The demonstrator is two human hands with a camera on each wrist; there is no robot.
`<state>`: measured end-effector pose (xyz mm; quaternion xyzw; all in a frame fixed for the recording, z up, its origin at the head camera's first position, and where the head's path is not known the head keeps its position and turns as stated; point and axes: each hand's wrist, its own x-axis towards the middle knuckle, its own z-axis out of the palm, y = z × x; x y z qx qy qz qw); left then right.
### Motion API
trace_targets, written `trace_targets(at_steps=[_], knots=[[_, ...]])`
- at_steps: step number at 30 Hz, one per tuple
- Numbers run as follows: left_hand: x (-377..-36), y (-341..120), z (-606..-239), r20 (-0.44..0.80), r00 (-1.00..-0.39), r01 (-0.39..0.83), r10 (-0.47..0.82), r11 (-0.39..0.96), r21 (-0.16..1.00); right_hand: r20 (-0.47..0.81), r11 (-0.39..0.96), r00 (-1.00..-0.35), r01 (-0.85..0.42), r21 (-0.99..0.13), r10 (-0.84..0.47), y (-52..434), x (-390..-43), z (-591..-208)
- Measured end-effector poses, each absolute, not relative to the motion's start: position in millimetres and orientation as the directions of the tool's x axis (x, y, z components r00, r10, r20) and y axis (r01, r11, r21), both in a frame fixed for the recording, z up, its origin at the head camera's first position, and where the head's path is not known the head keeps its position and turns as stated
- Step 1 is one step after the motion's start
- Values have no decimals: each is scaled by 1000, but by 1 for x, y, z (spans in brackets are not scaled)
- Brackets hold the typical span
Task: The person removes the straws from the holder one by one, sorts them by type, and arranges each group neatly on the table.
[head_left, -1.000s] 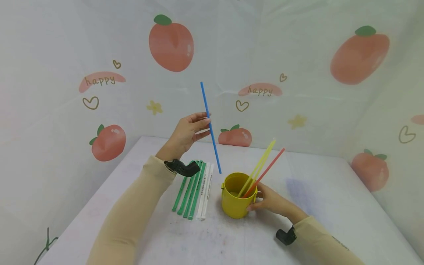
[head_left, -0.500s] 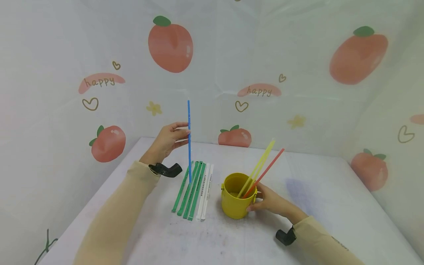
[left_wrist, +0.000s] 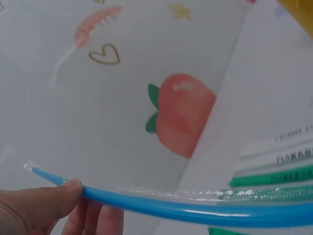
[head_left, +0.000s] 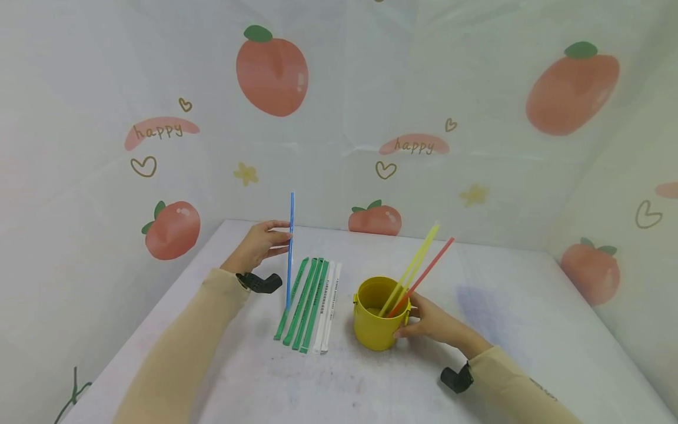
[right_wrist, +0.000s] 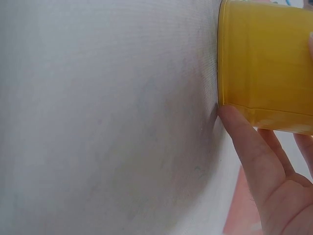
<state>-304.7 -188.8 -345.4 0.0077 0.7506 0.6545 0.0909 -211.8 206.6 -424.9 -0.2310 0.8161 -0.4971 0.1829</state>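
In the head view my left hand [head_left: 259,242] pinches a blue drinking straw [head_left: 289,268], held nearly upright. Its lower end overlaps the leftmost green-wrapped straw in that view; I cannot tell whether they touch. The left wrist view shows clear wrapping along the blue straw [left_wrist: 195,211], with thumb and fingers near one end. My right hand [head_left: 436,323] holds the side of a small yellow bucket [head_left: 373,330]. Two yellow straws [head_left: 413,268] and a red straw [head_left: 431,268] lean to the right inside it. In the right wrist view a finger touches the bucket's [right_wrist: 269,63] lower edge.
Several green-wrapped straws [head_left: 307,309] and two white-wrapped straws [head_left: 325,315] lie side by side on the white table [head_left: 339,388], left of the bucket. Behind the table hangs a white curtain [head_left: 328,165] printed with fruit.
My left hand has moved left and down with the blue straw, from beside the bucket to the left side of the wrapped straws. The right hand and bucket stay put.
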Motion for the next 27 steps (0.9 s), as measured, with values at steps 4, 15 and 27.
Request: trace_targets(at_steps=[4,15,27], knots=[[-306,-196,-358,-170,-974,-140,151,191,972,-69,396,-827,-192,-898,-558,206,-212,-425],[-312,-203,-395,-282,-950,-228,132,322,919,-79,403,-832,-181,-897,-549,206,-212,-426],[-313,-198,-412,-350,-935,-297,51,427,854,-84,409,-832,-180,-895,-549,206,-213,-426]])
